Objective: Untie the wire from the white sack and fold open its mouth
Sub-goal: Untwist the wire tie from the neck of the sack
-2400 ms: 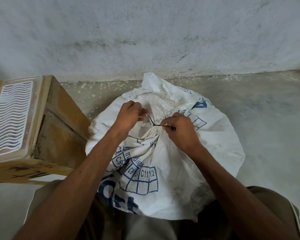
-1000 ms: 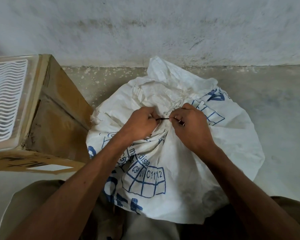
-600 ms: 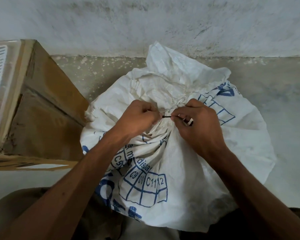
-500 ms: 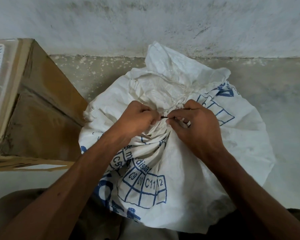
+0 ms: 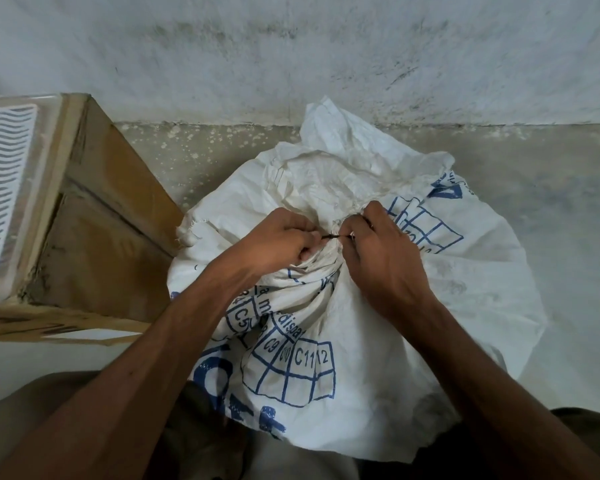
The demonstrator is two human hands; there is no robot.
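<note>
A white woven sack (image 5: 482, 271) with blue print stands on the floor in front of me, its neck bunched and tied. A thin dark wire (image 5: 332, 236) shows as a short stretch at the neck, between my two hands. My left hand (image 5: 278, 242) is curled at the left of the knot and pinches one end of the wire. My right hand (image 5: 381, 258) pinches the other end with thumb and forefinger. The loose mouth of the sack (image 5: 329, 150) stands crumpled behind the knot. The rest of the wire is hidden by fingers and cloth.
A brown cardboard box (image 5: 97, 237) stands close on the left of the sack, with a white slotted plastic tray (image 5: 4, 199) on top. A stained white wall (image 5: 291, 53) rises just behind. Bare concrete floor (image 5: 551, 188) lies to the right.
My hands have drawn closer together at the knot, so the visible stretch of wire has shortened from a long bent piece to a short bit. The view has shifted slightly.
</note>
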